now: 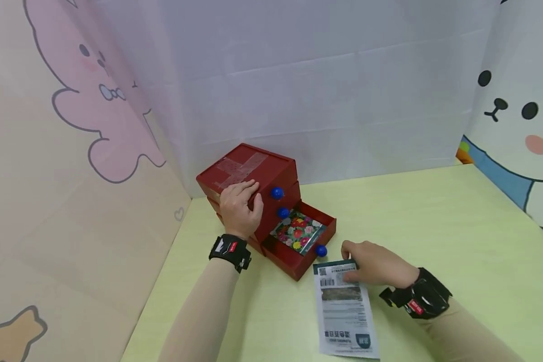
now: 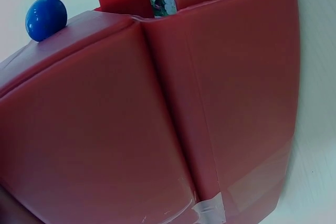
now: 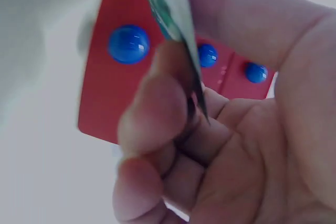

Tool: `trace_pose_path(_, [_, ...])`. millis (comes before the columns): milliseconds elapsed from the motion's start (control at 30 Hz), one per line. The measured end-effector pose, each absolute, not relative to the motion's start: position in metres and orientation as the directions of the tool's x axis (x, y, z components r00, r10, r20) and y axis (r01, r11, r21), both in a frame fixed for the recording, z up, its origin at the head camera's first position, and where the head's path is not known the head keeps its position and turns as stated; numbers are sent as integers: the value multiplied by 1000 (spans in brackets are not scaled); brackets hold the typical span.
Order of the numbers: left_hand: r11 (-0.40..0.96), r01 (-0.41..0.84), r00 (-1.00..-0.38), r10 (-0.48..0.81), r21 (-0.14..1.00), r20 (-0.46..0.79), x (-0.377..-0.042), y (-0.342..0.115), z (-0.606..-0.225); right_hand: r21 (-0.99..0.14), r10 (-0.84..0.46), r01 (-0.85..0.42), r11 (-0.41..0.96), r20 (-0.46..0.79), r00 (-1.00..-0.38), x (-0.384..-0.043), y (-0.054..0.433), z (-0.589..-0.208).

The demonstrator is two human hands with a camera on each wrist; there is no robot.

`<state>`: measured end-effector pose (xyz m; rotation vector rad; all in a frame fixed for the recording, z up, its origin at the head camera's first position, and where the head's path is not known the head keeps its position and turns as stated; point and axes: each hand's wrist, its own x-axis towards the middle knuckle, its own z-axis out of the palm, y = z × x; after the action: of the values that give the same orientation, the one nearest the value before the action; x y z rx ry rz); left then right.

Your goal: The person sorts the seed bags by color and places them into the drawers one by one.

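Observation:
A red box of stacked drawers [image 1: 268, 173] stands on the table, its lowest drawer [image 1: 308, 262] pulled out. Inside that drawer lies a packet with a colourful flower picture [image 1: 298, 230]. My left hand [image 1: 240, 208] rests on the box's near top edge, thumb toward the front face; the left wrist view shows the box's red side [image 2: 84, 129] but no fingers. In front of the drawer, my right hand [image 1: 380, 264] pinches the top edge of a white seed packet [image 1: 344, 314], printed side up. The right wrist view shows the packet [image 3: 181, 19] edge-on between thumb and fingers.
Blue round knobs [image 1: 277, 193] stick out from the drawer fronts; the lowest knob [image 1: 321, 251] is just beyond the packet's top edge. Clear tape [image 1: 240, 170] crosses the box top. A white cloth [image 1: 344, 100] hangs behind the pale yellow table [image 1: 434, 226].

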<state>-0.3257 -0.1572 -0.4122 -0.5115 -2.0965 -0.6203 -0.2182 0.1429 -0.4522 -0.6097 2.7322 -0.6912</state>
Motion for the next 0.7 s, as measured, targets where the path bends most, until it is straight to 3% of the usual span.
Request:
trace_pose_path(400, [794,557,-530,114,243,841,-326,-160,-413,-635,-499,-447,629,110,-859,-223,150,-436])
trace_pose_path(700, [794,561,-528,127,233,840,-325,-157,-412,-691,-512,-475,545,174,-841,-223,159,-431])
